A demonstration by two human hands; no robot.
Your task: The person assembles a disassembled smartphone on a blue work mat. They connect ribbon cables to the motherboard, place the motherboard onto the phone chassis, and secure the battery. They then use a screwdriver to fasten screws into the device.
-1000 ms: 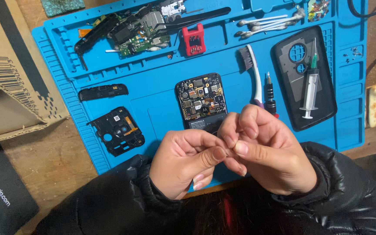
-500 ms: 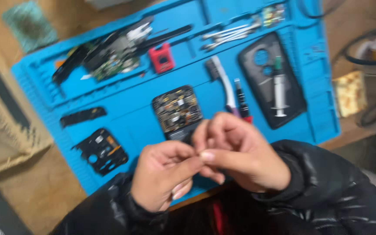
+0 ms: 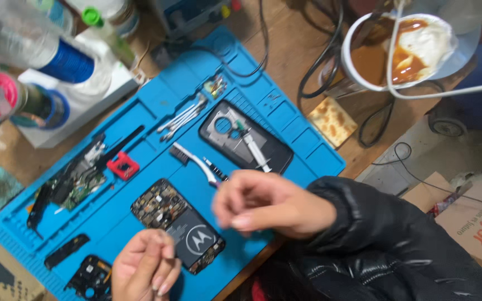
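Note:
My left hand [image 3: 143, 268] hovers low over the blue work mat [image 3: 285, 111] with its fingertips pinched together; anything between them is too small to see. My right hand [image 3: 266, 207], blurred, is held with curled fingers just right of an opened phone [image 3: 177, 226] showing its circuit board and black battery. A black back cover [image 3: 263, 159] with a syringe [image 3: 252, 146] on it lies beyond the right hand. A white-handled brush [image 3: 193, 159] lies between the cover and the phone.
The mat also holds tweezers [image 3: 182, 117], a red tool [image 3: 123, 165], circuit board parts [image 3: 76, 184] and a black frame [image 3: 87, 276]. Bottles [image 3: 57, 56] stand at the back left. A yellow sponge [image 3: 333, 120], cables, a white ring lamp [image 3: 403, 47] and a cardboard box [image 3: 475, 223] are on the right.
My hands, pressed together before, have come apart: left lower and to the left, right staying near the phone. The view has swung right and tilted, bringing in the bottles and lamp.

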